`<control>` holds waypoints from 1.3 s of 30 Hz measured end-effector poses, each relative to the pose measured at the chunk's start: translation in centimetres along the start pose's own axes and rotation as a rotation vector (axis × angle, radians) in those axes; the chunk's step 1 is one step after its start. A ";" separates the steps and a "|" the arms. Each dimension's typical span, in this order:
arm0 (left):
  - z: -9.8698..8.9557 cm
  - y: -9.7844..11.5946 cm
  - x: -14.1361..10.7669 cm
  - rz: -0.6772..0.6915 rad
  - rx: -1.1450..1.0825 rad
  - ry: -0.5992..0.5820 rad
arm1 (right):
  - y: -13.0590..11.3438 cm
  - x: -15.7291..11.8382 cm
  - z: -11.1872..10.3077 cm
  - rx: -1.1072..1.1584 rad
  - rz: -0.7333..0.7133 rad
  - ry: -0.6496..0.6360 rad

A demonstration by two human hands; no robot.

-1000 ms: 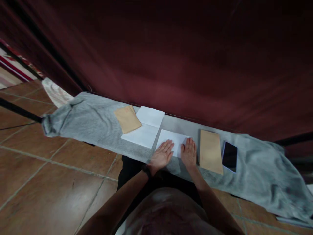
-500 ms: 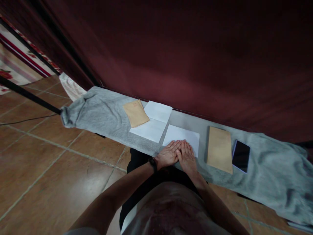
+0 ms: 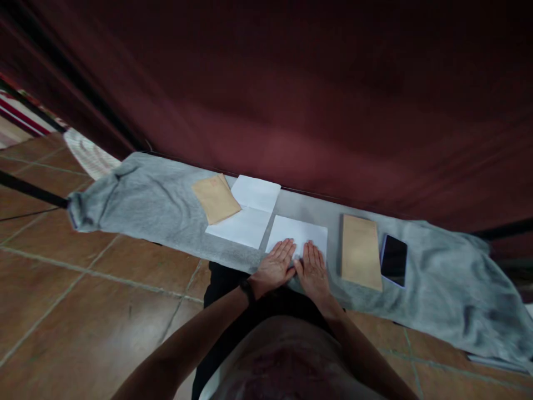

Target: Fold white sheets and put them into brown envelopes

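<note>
A folded white sheet [image 3: 300, 226] lies on the grey cloth in front of me. My left hand [image 3: 276, 263] rests flat on its lower left part, palm down, with a dark band at the wrist. Flat on the sheet's lower right part is my right hand [image 3: 313, 272]. Both hands hold nothing, and their thumbs almost meet. Left of them lies a larger white sheet [image 3: 245, 223] with a crease across it. A tan envelope [image 3: 216, 199] overlaps that sheet's left side.
The grey cloth [image 3: 158, 205] covers a long narrow surface. Right of my hands are a stack of tan envelopes [image 3: 360, 253] and a phone [image 3: 393, 260] with a dark screen. A dark red curtain [image 3: 291, 133] hangs behind. Tiled floor [image 3: 104, 311] shows below.
My hands have moved apart from each other on the white sheet; before, their fingers were close together at its lower middle. The whole view has shifted slightly.
</note>
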State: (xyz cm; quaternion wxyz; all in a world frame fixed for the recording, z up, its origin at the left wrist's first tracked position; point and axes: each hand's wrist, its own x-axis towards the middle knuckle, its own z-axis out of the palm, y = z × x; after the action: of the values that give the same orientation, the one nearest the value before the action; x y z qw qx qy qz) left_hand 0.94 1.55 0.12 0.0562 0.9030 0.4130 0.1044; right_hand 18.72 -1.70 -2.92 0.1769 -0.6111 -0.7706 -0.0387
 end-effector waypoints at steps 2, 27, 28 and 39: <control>0.1 -0.1 -0.1 -0.030 0.007 0.023 | 0.2 -0.2 -0.1 -0.022 0.010 0.015; 0.9 0.0 2.3 -0.220 0.045 0.192 | 0.6 2.0 -0.7 0.081 0.099 -0.006; 1.0 0.0 3.3 -0.194 0.043 0.169 | 0.3 3.0 -0.4 0.098 0.079 -0.028; 2.2 -2.2 7.6 -0.220 0.096 0.075 | 0.8 8.2 1.1 0.056 0.118 -0.051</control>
State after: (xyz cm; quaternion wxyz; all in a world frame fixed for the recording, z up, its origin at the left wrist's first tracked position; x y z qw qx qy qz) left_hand 4.70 8.66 -1.40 0.0087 0.8493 0.5159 0.1113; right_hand 17.66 6.45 -1.46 0.1761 -0.6512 -0.7381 0.0088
